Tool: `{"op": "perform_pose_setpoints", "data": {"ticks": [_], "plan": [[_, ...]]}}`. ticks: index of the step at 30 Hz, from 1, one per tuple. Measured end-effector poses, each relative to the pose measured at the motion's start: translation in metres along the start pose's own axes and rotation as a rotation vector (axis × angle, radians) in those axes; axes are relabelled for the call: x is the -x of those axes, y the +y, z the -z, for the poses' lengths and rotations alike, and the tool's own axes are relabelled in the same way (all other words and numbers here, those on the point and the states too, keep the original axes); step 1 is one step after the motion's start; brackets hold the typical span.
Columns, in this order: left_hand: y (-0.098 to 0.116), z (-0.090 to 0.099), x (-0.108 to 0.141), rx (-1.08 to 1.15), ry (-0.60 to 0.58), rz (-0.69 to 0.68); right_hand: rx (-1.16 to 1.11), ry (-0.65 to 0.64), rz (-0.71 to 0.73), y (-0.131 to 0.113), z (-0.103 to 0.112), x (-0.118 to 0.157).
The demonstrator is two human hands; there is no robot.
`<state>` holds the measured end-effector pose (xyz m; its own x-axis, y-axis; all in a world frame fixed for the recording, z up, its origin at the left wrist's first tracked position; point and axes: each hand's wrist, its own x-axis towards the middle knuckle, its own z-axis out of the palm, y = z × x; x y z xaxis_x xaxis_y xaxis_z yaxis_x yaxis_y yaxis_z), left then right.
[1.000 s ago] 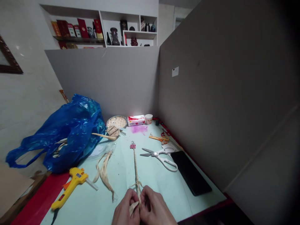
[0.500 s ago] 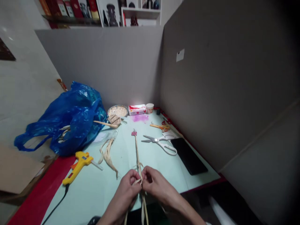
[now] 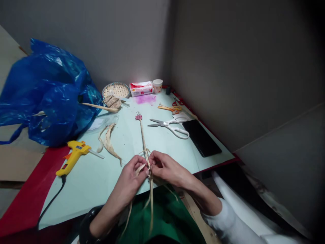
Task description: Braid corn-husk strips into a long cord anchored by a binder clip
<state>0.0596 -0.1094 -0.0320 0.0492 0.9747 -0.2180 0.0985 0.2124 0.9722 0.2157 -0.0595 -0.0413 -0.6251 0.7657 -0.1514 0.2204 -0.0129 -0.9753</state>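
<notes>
1. Cord [image 3: 143,135] runs over the bench [image 3: 88,200] from the clip [image 3: 138,117] near 12 o'clock to the hands; that stretch looks done to me.
2. Left hand [image 3: 133,173]'s pinching a strip [image 3: 140,169], right hand [image 3: 164,166]'s pinching the cord.
3. Loose strands [image 3: 151,206] dangle toward 6, so I'd say plenty left.

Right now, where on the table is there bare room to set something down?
Bare: between glue gun, strips and left hand, and between scissors, phone and right hand. Crowded: the back, where basket, tissues and cup sit side by side.
</notes>
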Motion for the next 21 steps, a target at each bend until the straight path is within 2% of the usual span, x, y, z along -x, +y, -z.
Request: {"op": "perform_pose_setpoints", "data": {"ticks": [3, 7, 9, 11, 16, 21], "plan": [[0.005, 0.001, 0.001, -0.213, 0.007, -0.03, 0.009, -0.014, 0.002, -0.001, 0.002, 0.0], [0.006, 0.001, 0.003, -0.618, 0.018, -0.103, 0.012, -0.018, -0.01, -0.001, 0.003, 0.0], [0.007, 0.004, 0.004, -0.725, 0.0, -0.135, 0.009, -0.017, -0.02, -0.001, 0.003, 0.0], [0.009, 0.008, 0.005, -0.709, -0.036, -0.099, -0.003, -0.028, -0.026, -0.001, 0.004, 0.0], [0.01, 0.025, 0.008, -0.397, -0.205, 0.111, -0.051, -0.05, -0.031, -0.002, 0.007, -0.002], [0.017, 0.042, 0.023, -0.325, -0.292, 0.184, -0.101, -0.045, -0.052, -0.001, 0.008, -0.002]]}}
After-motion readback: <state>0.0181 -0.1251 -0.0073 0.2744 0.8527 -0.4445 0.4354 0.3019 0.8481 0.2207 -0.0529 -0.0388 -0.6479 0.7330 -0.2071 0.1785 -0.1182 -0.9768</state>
